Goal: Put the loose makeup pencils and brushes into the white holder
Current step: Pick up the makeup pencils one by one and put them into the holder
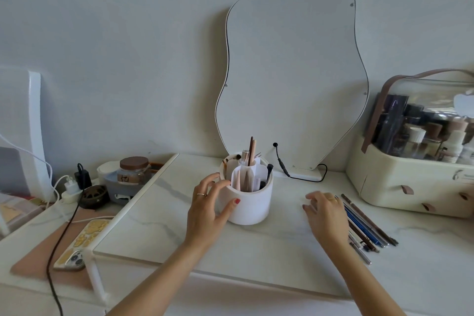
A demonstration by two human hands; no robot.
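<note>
A round white holder point(252, 204) stands at the middle of the marble tabletop, split into paper-lined compartments with several brushes and pencils upright in it. My left hand point(209, 202) curves around the holder's left side, thumb against its front wall and fingers near the rim. Several loose makeup pencils point(366, 223), brown, blue and silver, lie side by side on the table at the right. My right hand point(324, 213) hovers flat just left of the pencils, fingers spread, partly covering their near edge. It holds nothing.
A wavy-edged mirror point(292, 72) leans on the wall behind the holder, with a black cable point(284, 169) at its foot. A cream cosmetics case point(400, 182) stands at the right. At the left lie a phone point(82, 244), chargers, a jar point(133, 170) and a dark cord.
</note>
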